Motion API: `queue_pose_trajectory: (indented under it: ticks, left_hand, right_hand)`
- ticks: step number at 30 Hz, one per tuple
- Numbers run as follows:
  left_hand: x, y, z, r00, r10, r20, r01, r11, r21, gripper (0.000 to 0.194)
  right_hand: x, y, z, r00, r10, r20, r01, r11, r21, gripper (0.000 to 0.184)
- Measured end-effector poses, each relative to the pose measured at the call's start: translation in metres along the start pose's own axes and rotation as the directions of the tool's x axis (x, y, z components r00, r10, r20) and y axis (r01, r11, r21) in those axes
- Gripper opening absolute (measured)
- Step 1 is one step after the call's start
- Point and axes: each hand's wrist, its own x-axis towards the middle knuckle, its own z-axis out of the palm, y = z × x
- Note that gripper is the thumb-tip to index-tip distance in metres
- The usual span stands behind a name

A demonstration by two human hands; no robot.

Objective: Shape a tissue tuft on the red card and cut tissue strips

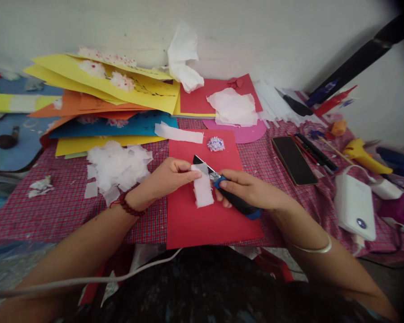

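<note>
Pinched tight on the left, wrapped firm on the right: two hands, both closed!
The left hand (173,177) had one white strip (204,193) by its top, over the red sheet (195,229) at the desk (148,229)'s near edge; the right hand (245,188) gripped one knife (237,202), blade at the strip's upper end. One speckled tuft (216,144) sat near the sheet's far right corner.

Pale, lightly marked wall (121,27), table under red checked cloth (148,224), grey speckled floor (6,264)
</note>
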Motion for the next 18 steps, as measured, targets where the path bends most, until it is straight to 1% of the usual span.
queue_pose_trajectory:
  ticks: [3, 6, 8, 10, 13, 15, 17, 18]
  left_hand:
    - [0.001, -0.003, -0.006, 1.0, 0.012, 0.013, -0.013, 1.0, 0.019, 0.028]
    - [0.003, -0.004, -0.017, 0.999, -0.011, 0.032, 0.009, 0.998, 0.061, 0.029]
    - [0.003, -0.005, -0.024, 0.999, -0.03, 0.024, 0.029, 0.997, 0.072, 0.028]
    - [0.003, -0.005, -0.029, 0.999, -0.043, -0.004, 0.043, 0.998, 0.047, 0.024]
    - [0.003, -0.005, -0.033, 0.995, -0.029, -0.093, 0.021, 0.996, -0.085, 0.016]
    - [0.003, -0.003, -0.038, 0.982, 0.005, -0.19, -0.042, 0.98, -0.192, 0.015]
    - [0.004, 0.003, -0.047, 0.952, 0.045, -0.304, -0.126, 0.96, -0.25, 0.016]
    - [0.005, 0.009, -0.053, 0.926, 0.073, -0.37, -0.176, 0.951, -0.253, 0.017]
  right_hand:
    - [-0.001, 0.0, -0.002, 1.0, 0.014, 0.001, -0.014, 1.0, -0.006, 0.028]
    - [-0.002, 0.001, -0.005, 0.999, 0.041, -0.014, -0.041, 0.999, 0.015, 0.029]
    - [-0.002, 0.0, -0.009, 0.998, 0.049, -0.048, -0.047, 0.998, 0.032, 0.028]
    - [-0.003, 0.0, -0.013, 0.995, 0.032, -0.097, -0.028, 0.999, 0.039, 0.027]
    - [-0.004, -0.001, -0.022, 0.982, -0.016, -0.187, 0.018, 1.0, 0.009, 0.026]
    - [-0.006, -0.001, -0.029, 0.967, -0.03, -0.254, 0.025, 0.999, -0.024, 0.024]
    - [-0.008, -0.002, -0.036, 0.946, -0.031, -0.324, 0.024, 0.999, -0.027, 0.022]
    - [-0.009, -0.003, -0.04, 0.935, -0.031, -0.354, 0.028, 1.0, -0.014, 0.021]
